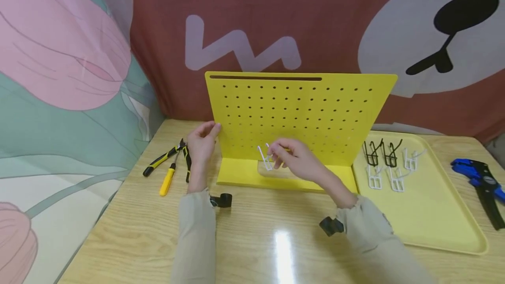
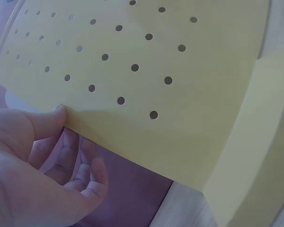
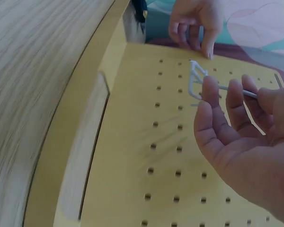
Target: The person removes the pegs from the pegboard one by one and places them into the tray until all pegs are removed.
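Note:
A yellow pegboard (image 1: 292, 113) with rows of round holes stands upright on its yellow base. My left hand (image 1: 202, 143) pinches the board's left edge; the left wrist view shows the thumb (image 2: 60, 113) on the front face and the other fingers behind the edge. Before the lower part of the board, my right hand (image 1: 297, 159) holds a white wire pegboard hook (image 1: 265, 159) by its prong. In the right wrist view the hook's frame (image 3: 195, 80) points toward the board. Whether it touches the holes I cannot tell.
A yellow tray (image 1: 430, 218) at the right bears black wire hooks (image 1: 390, 154) and white wire hooks (image 1: 397, 181). Beyond it lies a blue-and-black hand tool (image 1: 483, 183). Left of the board are yellow-and-black pliers (image 1: 161, 161) and a yellow-handled screwdriver (image 1: 167, 181). A printed cloth hangs behind.

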{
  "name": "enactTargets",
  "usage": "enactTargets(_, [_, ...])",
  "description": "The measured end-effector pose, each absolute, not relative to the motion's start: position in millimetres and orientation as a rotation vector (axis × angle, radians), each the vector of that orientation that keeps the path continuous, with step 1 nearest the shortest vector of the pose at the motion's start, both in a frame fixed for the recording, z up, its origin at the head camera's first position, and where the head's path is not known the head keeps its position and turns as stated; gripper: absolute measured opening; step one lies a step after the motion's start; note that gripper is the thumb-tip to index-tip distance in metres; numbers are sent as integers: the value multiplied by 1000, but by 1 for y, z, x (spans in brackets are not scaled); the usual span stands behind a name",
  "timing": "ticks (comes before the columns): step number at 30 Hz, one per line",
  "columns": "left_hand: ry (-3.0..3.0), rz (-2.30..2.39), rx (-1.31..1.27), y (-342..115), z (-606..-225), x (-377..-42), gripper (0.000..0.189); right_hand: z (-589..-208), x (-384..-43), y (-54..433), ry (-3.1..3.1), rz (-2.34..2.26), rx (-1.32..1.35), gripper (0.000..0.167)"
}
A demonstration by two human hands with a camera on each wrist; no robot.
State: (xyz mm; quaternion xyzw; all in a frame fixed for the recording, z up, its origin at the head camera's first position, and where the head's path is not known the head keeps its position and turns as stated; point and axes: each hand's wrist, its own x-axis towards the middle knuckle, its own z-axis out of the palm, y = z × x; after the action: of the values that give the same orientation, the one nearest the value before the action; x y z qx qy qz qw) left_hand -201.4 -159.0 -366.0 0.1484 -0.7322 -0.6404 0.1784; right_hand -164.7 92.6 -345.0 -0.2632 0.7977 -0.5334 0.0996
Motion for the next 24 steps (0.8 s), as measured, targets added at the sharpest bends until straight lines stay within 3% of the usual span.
enactTargets(15, [-2070, -1800, 410, -160, -366, -201, 24, -358, -137, 185, 2635, -1538, -697, 27])
enactTargets(24, [-2095, -1787, 414, -159, -364, -200, 26, -352, -126, 262, 2670, -1763, -599, 24])
